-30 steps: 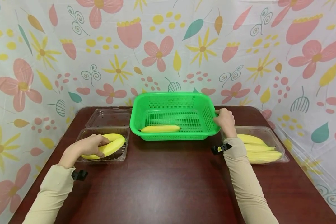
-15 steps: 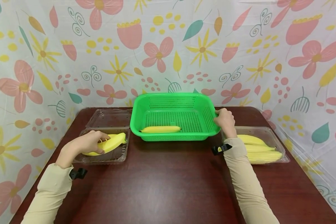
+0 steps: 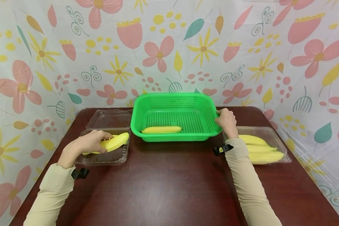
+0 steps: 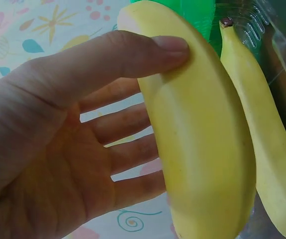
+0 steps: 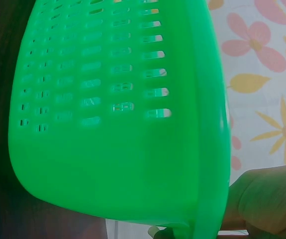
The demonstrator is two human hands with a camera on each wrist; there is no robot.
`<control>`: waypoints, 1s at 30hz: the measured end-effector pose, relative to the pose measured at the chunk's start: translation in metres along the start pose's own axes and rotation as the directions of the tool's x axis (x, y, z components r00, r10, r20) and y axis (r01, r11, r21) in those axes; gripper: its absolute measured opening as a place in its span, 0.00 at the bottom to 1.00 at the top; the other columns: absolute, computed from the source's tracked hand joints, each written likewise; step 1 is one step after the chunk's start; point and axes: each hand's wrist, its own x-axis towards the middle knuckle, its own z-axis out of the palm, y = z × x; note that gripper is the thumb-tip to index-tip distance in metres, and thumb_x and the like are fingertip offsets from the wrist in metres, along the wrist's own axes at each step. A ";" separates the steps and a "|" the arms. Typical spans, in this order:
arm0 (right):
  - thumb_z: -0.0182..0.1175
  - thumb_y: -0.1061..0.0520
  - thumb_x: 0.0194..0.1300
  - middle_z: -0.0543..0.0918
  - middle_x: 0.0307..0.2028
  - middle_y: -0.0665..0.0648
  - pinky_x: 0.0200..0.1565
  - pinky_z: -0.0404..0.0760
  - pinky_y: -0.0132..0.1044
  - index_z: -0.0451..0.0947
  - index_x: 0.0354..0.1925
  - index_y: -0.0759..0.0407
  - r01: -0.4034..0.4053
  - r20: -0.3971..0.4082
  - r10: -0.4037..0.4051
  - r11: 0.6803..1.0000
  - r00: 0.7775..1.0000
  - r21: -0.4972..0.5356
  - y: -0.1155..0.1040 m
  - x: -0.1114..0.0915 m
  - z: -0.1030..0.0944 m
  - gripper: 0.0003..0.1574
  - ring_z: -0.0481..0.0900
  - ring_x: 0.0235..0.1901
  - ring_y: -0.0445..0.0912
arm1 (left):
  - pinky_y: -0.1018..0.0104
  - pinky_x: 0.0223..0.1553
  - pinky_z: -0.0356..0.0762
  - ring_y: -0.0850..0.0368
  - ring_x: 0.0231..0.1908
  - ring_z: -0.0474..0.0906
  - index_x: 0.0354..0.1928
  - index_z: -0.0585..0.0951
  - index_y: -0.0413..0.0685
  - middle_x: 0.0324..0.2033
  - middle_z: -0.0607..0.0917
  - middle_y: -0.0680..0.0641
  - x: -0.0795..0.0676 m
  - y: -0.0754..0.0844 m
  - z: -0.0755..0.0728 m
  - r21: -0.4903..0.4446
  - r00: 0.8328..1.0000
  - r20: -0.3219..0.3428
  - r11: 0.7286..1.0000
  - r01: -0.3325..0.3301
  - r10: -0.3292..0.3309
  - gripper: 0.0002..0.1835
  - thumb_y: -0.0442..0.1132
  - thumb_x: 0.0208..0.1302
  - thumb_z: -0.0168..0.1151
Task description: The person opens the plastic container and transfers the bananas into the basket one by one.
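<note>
In the head view my left hand (image 3: 88, 143) holds a yellow banana (image 3: 115, 142) over the clear plastic box (image 3: 117, 157) at the left. The left wrist view shows the thumb across the front of this banana and the fingers behind it. Beside it, a second banana (image 4: 264, 124) lies in the box, mostly hidden by the hand in the head view. My right hand (image 3: 227, 121) grips the right rim of a green plastic basket (image 3: 175, 138). One banana (image 3: 162, 129) lies along the near side inside the basket.
At the right, several bananas (image 3: 264, 150) lie in another clear plastic box (image 3: 287, 159), partly behind the right forearm. The left box's lid (image 3: 110, 119) is folded back towards the flowered cloth (image 3: 169, 47) behind the dark wooden table (image 3: 158, 188).
My left hand has raised the banana a little from the left box, its free end now tilted up. The right hand and basket have stayed in place.
</note>
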 end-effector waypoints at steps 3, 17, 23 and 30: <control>0.48 0.66 0.60 0.72 0.61 0.73 0.21 0.59 0.37 0.67 0.66 0.66 0.003 0.010 -0.003 1.000 1.000 -0.006 0.001 0.001 0.000 0.34 0.56 0.17 0.46 | 0.62 0.38 0.75 0.54 0.38 0.75 0.57 0.76 0.30 0.47 0.83 0.38 0.002 0.001 0.000 0.002 1.000 -0.011 1.000 -0.015 0.015 0.29 0.32 0.51 0.71; 0.48 0.67 0.58 0.74 0.59 0.74 0.20 0.58 0.37 0.68 0.66 0.64 0.000 -0.013 -0.001 1.000 1.000 -0.016 0.003 0.002 0.003 0.35 0.57 0.17 0.47 | 0.64 0.33 0.68 0.56 0.31 0.70 0.57 0.77 0.32 0.43 0.83 0.42 0.006 0.006 -0.006 -0.008 0.995 -0.078 0.998 -0.057 0.057 0.28 0.26 0.48 0.66; 0.48 0.66 0.59 0.75 0.58 0.74 0.20 0.60 0.37 0.68 0.66 0.63 -0.001 -0.016 0.001 1.000 1.000 -0.029 0.001 0.000 0.002 0.35 0.62 0.18 0.50 | 0.63 0.36 0.69 0.54 0.34 0.71 0.56 0.78 0.33 0.43 0.84 0.43 0.006 0.010 -0.009 0.014 0.991 -0.107 0.997 -0.076 0.077 0.28 0.27 0.48 0.68; 0.47 0.66 0.58 0.74 0.58 0.75 0.19 0.60 0.37 0.67 0.66 0.63 -0.003 -0.013 0.003 0.999 1.000 -0.034 0.001 0.002 0.003 0.35 0.62 0.18 0.50 | 0.63 0.34 0.68 0.55 0.32 0.70 0.54 0.79 0.34 0.38 0.83 0.46 0.007 0.015 -0.009 0.023 0.987 -0.115 0.994 -0.108 0.110 0.27 0.26 0.47 0.68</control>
